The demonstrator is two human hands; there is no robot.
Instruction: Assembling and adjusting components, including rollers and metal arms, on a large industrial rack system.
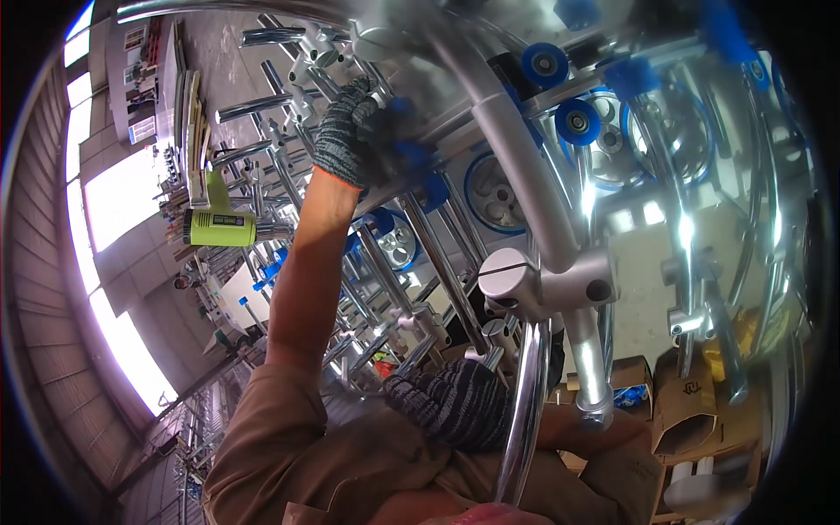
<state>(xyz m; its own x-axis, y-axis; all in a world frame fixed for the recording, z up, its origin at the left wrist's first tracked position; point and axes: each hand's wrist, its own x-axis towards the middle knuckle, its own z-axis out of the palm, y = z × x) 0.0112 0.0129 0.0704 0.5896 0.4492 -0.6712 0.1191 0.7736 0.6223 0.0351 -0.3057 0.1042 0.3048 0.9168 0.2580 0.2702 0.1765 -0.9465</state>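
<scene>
My left hand [346,131], in a grey knitted glove with an orange cuff, reaches up and away into the metal tube frame. Its fingers are curled beside a dark, blurred part with blue pieces, and what they hold is hidden. Low in front of my body, my right hand [459,404], in a dark striped glove, is closed next to shiny tubes. Its grip is not visible. Between me and the far side stands a thick bent grey tube [525,175], joined by a silver clamp [547,282] to a chrome tube [527,402].
Wheels with blue rims [496,192] and small blue rollers [577,122] crowd the right. A lime-green tool [220,227] with a dark vented end is at left. Many chrome tubes with clamps [315,52] stand beyond. Cardboard boxes [685,411] sit at lower right.
</scene>
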